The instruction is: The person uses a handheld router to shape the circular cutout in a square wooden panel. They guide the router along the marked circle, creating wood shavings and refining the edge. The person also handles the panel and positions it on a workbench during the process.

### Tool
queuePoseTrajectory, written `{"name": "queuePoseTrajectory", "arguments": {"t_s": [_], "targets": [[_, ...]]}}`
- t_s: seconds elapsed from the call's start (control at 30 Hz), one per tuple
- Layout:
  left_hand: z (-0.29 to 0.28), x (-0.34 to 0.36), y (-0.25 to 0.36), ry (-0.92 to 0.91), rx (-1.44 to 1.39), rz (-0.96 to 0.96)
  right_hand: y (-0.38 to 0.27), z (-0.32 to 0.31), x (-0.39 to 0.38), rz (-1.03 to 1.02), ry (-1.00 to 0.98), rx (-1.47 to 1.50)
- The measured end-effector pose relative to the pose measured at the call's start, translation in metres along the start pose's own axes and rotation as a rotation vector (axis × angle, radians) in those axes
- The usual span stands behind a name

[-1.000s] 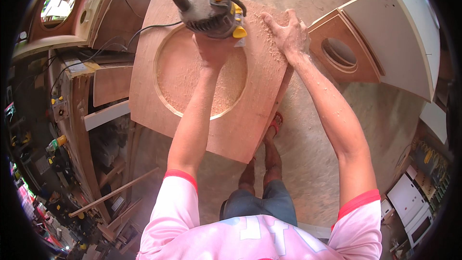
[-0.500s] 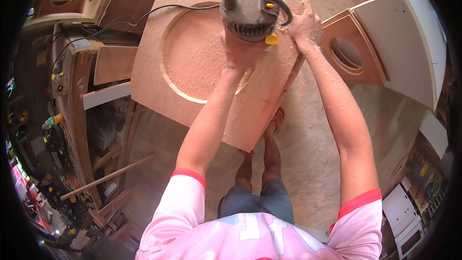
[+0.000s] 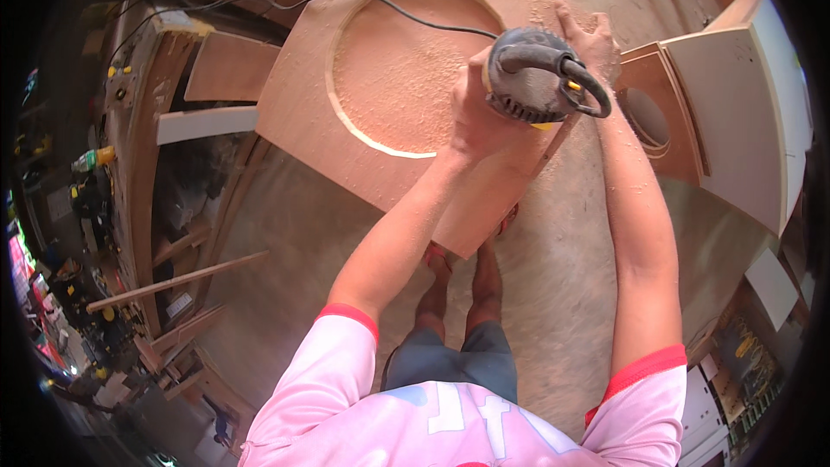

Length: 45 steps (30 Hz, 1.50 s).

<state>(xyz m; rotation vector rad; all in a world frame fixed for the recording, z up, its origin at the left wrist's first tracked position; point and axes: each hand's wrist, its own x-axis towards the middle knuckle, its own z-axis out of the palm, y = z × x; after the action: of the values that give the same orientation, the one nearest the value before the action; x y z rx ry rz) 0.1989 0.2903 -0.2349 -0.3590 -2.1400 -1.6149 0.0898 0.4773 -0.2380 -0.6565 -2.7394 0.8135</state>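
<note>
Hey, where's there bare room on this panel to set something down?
Left of the circle, the panel looks mostly bare out to its left edge. Its near corner, right of the left forearm, is another patch. It's crowded rightward: left hand, power tool and right hand bunch there. Wood shavings litter the circle.

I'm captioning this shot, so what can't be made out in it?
All in the head view:
Working end of the power tool: hidden by its body and the left hand.
Far part of the wooden panel: cut off by the upper edge.
Clutter at far left: too small and dim to identify.
</note>
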Motion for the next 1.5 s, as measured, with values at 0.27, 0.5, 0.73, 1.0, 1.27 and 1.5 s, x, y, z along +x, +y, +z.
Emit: {"name": "queuePoseTrajectory", "arguments": {"t_s": [0.27,0.5,0.73,1.0,1.27,1.5], "targets": [[-0.029,-0.026,0.030,0.023,0.007,-0.008,-0.002,-0.007,0.001,0.030,-0.049,-0.116],[-0.052,-0.054,0.035,-0.043,-0.060,-0.104,-0.001,-0.006,0.005,0.101,-0.116,-0.122],[-0.093,-0.086,0.012,-0.058,-0.145,-0.132,-0.003,-0.007,0.002,0.109,-0.108,-0.101],[-0.147,-0.107,-0.003,-0.149,-0.316,-0.375,-0.008,-0.011,0.002,0.109,-0.118,-0.089],[-0.213,-0.107,-0.020,-0.145,-0.129,-0.305,-0.003,-0.010,0.003,0.091,-0.095,-0.129],[-0.240,-0.105,-0.033,-0.116,-0.072,-0.308,0.000,-0.010,0.006,0.101,-0.130,-0.098]]}}
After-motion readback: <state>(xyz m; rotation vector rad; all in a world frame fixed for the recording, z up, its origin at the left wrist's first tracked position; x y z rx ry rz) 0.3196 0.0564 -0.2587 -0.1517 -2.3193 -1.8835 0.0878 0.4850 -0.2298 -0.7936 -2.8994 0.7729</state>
